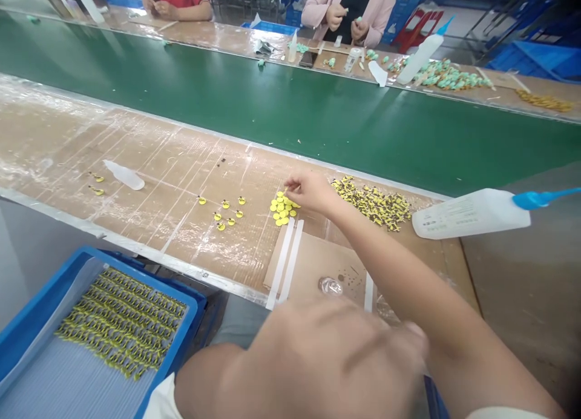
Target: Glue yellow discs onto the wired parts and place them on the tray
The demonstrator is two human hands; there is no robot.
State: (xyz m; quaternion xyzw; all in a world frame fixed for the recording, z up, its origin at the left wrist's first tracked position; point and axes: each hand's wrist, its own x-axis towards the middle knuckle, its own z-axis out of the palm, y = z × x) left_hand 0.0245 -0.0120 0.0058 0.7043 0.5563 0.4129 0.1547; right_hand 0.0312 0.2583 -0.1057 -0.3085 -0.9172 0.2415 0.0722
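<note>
My right hand (pixel 309 192) reaches over the table to a small heap of round yellow discs (pixel 281 210). Its fingers are bent together at the heap's upper right edge, and whatever they pinch is too small to make out. Close to the camera, my left hand (pixel 336 352) is large and blurred; its back faces me and its fingers are mostly hidden. Beyond my right forearm lies a pile of small yellow-and-dark pieces (pixel 372 204). Left of the discs, several yellow discs with dark pieces on them (pixel 226 204) lie spread out.
A white bottle with a blue nozzle (pixel 472 213) lies at right. A cardboard board (pixel 313 261) with white tape is at the front edge. The blue tray (pixel 193 310) at lower left holds rows of yellow-and-dark pieces. Beyond the green conveyor belt (pixel 218 83), two people handle small parts.
</note>
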